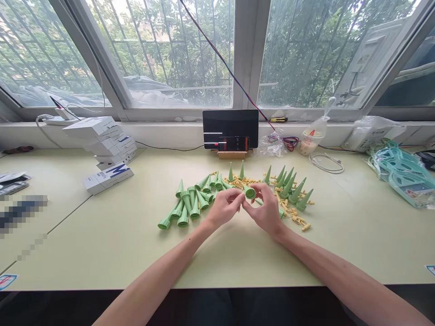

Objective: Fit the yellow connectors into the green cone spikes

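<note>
In the head view my right hand (265,209) pinches a green plastic spike (250,193) between thumb and fingers, its round open end facing me. Close against it is my left hand (227,204), with thumb and fingertips pressed together; whatever they hold is too small or hidden to name. To the left, several green spikes (185,201) lie in a loose pile on the table. More green spikes (288,186) stand upright on the right, points up. Small yellow plastic valve-like pieces (299,221) are scattered around them and behind my hands.
The pale table (136,253) runs to a window ledge. A black tablet (231,124) with a phone (234,143) stands at the back. White boxes (108,177) are at left. A cable (326,163), a bagged drink cup (311,138) and turquoise plastic pieces (404,172) lie right.
</note>
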Demonstrator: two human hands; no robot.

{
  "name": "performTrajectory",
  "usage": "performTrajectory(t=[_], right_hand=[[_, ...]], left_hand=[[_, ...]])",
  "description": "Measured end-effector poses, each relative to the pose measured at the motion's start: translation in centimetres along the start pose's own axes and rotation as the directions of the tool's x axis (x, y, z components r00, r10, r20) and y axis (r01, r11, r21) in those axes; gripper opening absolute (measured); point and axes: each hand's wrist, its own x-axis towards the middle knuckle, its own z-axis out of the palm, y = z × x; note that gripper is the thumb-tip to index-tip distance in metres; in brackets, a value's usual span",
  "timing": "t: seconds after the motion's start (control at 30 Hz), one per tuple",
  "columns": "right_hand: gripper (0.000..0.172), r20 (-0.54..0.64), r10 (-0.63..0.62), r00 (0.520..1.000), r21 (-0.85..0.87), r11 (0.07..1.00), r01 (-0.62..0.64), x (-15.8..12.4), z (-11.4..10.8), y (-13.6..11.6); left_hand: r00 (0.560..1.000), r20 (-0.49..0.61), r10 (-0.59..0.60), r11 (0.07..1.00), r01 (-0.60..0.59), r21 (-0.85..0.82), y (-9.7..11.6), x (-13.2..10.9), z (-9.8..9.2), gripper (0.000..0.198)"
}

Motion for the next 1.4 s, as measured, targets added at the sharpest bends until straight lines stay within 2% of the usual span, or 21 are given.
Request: performTrajectory(t=[0.1, 0.17, 0.33, 0.43, 0.67, 0.93, 1.4], right_hand=[[0.03, -0.064, -0.047, 0.997, -0.059, 0.997, 0.043, 0.2, -0.1, -0.2], [0.031, -0.076, -0.054, 0.996, -0.03, 0.998, 0.052, 0.2, 0.0, -0.3], [0.032, -0.001, -0.004, 1.0, 0.165, 0.986, 0.004, -0.1, 0.2, -0.3], [0.034, 0.03, 0.033, 0.999, 0.224, 0.974, -0.039, -0.3, 0.2, -0.3], [0.029, -0.003, 0.009, 1.0, 0.118, 0.993, -0.008, -0.2, 0.2, 0.2], [0.028, -0.038, -0.041, 0.998, -0.04, 0.998, 0.04, -0.3, 0.3, 0.8], [0.022, 0.034, -0.052, 0.998, 0.025, 0.998, 0.052, -0.1, 0.1, 0.3]], left_hand=[[1.0, 0.005, -0.028, 0.998, 0.028, -0.057, -0.1, 0.0, 0.0, 0.032], [0.999, 0.015, -0.037, 0.996, 0.039, -0.086, -0.2, 0.0, 0.0, 0.034], [0.999, 0.033, -0.039, 0.99, 0.043, -0.131, -0.3, 0.0, 0.0, 0.034], [0.998, 0.04, -0.042, 0.99, 0.047, -0.132, -0.3, 0.0, -0.1, 0.035], [0.998, 0.036, -0.042, 0.995, 0.045, -0.088, -0.2, -0.1, -0.1, 0.032], [0.999, -0.026, 0.034, 0.998, -0.032, 0.048, -0.3, -0.1, 0.0, 0.028], [0.998, -0.019, 0.066, 0.992, -0.064, 0.11, -0.7, -0.1, -0.1, 0.029]])
